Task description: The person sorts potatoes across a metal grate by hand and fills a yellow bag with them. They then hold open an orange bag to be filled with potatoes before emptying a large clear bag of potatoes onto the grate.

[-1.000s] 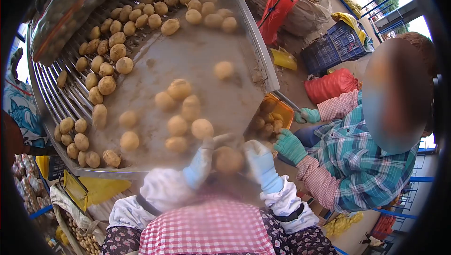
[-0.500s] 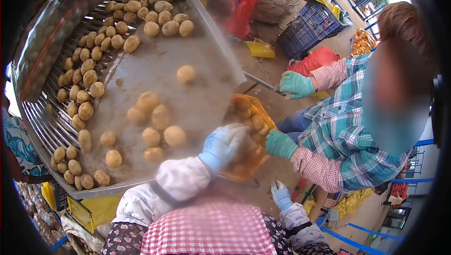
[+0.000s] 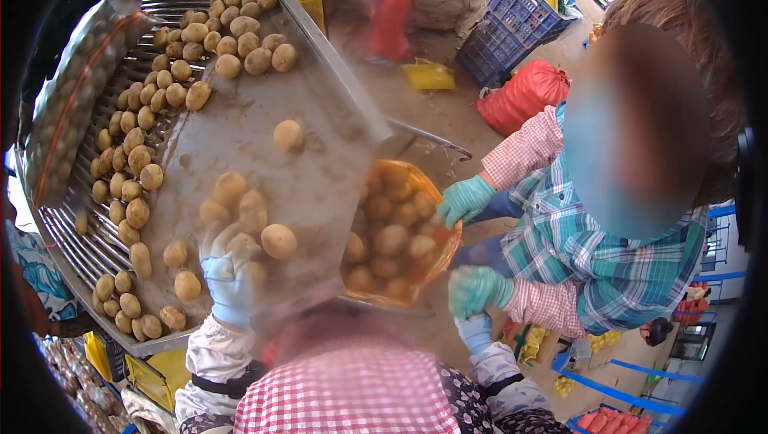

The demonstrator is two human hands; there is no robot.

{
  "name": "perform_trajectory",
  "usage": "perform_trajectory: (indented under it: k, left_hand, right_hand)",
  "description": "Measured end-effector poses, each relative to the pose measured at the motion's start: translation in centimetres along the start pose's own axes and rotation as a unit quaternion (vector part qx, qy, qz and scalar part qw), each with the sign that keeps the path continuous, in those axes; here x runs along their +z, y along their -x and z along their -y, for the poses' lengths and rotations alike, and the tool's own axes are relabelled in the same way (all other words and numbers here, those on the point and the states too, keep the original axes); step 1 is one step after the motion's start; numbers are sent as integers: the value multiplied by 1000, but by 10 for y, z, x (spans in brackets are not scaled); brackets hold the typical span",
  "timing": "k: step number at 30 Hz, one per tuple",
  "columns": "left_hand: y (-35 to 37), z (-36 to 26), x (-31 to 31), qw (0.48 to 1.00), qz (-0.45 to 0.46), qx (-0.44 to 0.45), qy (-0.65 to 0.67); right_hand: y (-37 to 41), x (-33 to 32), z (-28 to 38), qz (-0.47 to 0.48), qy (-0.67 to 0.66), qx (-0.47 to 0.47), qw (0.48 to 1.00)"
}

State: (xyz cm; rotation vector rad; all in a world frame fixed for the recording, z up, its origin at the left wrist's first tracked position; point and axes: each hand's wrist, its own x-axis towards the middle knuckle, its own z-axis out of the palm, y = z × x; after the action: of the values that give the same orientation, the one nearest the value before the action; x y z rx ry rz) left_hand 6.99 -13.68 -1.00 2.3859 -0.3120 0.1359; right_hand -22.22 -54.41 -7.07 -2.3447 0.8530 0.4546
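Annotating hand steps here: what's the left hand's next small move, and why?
Probably close the left hand on the nearby potato. It lies loose on the metal table close to the fingers, and the orange bag beside the table is open, with a co-worker's hand at its rim.
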Motion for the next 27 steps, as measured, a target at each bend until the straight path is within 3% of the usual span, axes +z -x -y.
perform_trajectory:
  k: [3, 6, 8, 10, 11, 13, 14, 15, 16, 17, 19, 21, 23, 24, 26, 27]
  left_hand:
    - [-5, -4, -10, 992, -27, -36, -118]
    - [-5, 7, -17, 995, 19, -24, -91]
    - [-11, 2, -16, 999, 22, -4, 27]
    - [-21, -11, -14, 988, 71, 39, 129]
    - [-34, -25, -16, 976, 114, 68, 171]
    - [-63, -57, -12, 945, 214, 131, 211]
    - [-75, -72, -6, 926, 267, 163, 213]
    - [-80, -76, 14, 911, 305, 207, 188]
    - [-81, -77, 42, 893, 341, 248, 161]
    - [-84, -88, 62, 880, 387, 268, 60]
    - [-82, -110, 118, 828, 453, 283, -169]
    - [-75, -122, 177, 724, 517, 297, -346]
    - [-76, -127, 201, 672, 581, 289, -356]
    - [-76, -124, 210, 661, 602, 282, -348]
    - [-75, -119, 214, 648, 631, 275, -326]
    - [-76, -117, 212, 644, 642, 270, -317]
  right_hand:
    - [3, 27, 25, -38, -105, -121, 986]
    - [14, -7, 94, 42, -27, -84, 995]
    - [11, -38, 164, 133, 74, 19, 988]
    - [8, -41, 179, 219, 97, 13, 971]
    - [-1, -40, 164, 262, 72, -49, 961]
    - [-18, -32, 162, 210, -137, -85, 964]
    - [-28, -31, 198, 57, -204, -26, 977]
    - [-49, -37, 224, -25, -118, -97, 988]
    - [-80, -33, 223, -48, 32, -164, 985]
    - [-112, -18, 208, -105, 220, -222, 944]
    - [-142, -6, 227, -57, 235, -115, 963]
    - [-161, -4, 249, 10, 204, -31, 979]
    - [-160, -11, 257, 93, 124, 54, 986]
    - [-156, -8, 249, 117, 141, 32, 983]
    - [-137, 13, 211, 3, 182, -76, 980]
    - [-133, 21, 199, -3, 180, -47, 982]
